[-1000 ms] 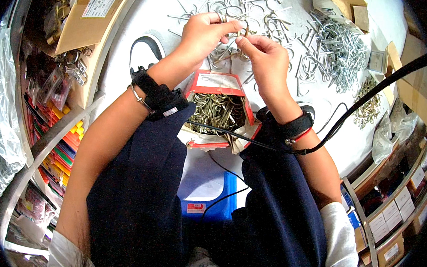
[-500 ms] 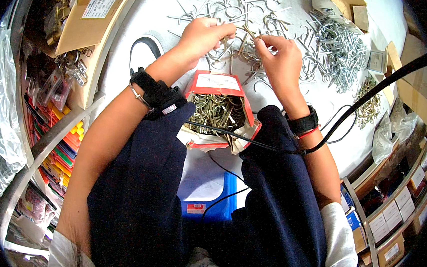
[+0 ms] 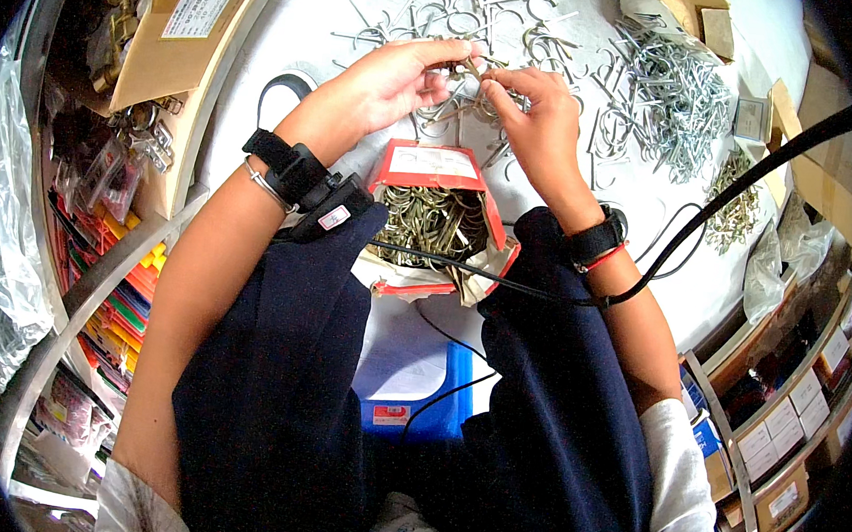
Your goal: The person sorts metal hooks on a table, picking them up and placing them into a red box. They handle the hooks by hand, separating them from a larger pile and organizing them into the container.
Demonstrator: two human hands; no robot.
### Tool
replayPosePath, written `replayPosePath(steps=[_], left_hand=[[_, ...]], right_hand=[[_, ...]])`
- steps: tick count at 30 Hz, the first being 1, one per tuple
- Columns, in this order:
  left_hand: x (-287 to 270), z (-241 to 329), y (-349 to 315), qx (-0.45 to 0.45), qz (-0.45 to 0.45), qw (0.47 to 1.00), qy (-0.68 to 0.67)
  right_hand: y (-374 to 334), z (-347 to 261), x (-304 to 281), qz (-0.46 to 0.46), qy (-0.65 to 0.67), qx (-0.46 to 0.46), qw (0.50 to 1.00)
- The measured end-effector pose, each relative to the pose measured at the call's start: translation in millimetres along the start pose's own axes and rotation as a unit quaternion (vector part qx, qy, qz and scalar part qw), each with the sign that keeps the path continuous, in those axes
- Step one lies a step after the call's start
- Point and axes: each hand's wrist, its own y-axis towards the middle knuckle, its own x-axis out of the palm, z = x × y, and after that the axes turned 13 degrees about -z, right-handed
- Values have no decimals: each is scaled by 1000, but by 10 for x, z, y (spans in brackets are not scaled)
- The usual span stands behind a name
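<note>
Over the white floor my two hands meet at a brass-coloured metal hook (image 3: 473, 69). My left hand (image 3: 392, 81) is turned partly palm up, its thumb and fingers closed on the hook. From the other side, the thumb and forefinger of my right hand (image 3: 540, 115) pinch the hook's near end. Fingers cover much of its shape, and whether more than one piece is held I cannot make out. Between my knees stands an open red and white cardboard box (image 3: 431, 180), filled with brass-coloured hooks (image 3: 434, 222). Loose silvery hooks (image 3: 511, 18) lie scattered beyond my hands.
A dense heap of silvery hooks (image 3: 684, 106) lies at the far right, near a smaller brass-coloured pile (image 3: 734, 205). A black cable (image 3: 743, 181) crosses over my right forearm and the box. Crowded shelves flank both sides. A blue plastic stool or bin (image 3: 414, 415) sits below me.
Both hands have shifted slightly left. My left palm has rolled upward and its fingers have come under the hook; my right hand has followed, still pinching.
</note>
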Motion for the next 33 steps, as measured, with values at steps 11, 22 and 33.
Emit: replayPosePath(steps=[11,22,33], left_hand=[[197,-45,-1,33,83,965,247],[177,-117,-3,-19,64,978,195],[162,-103,-18,1,80,974,214]], right_hand=[[124,6,-72,-92,503,281,812],[169,-28,51,-89,549,301,775],[245,2,-38,-59,578,369,726]])
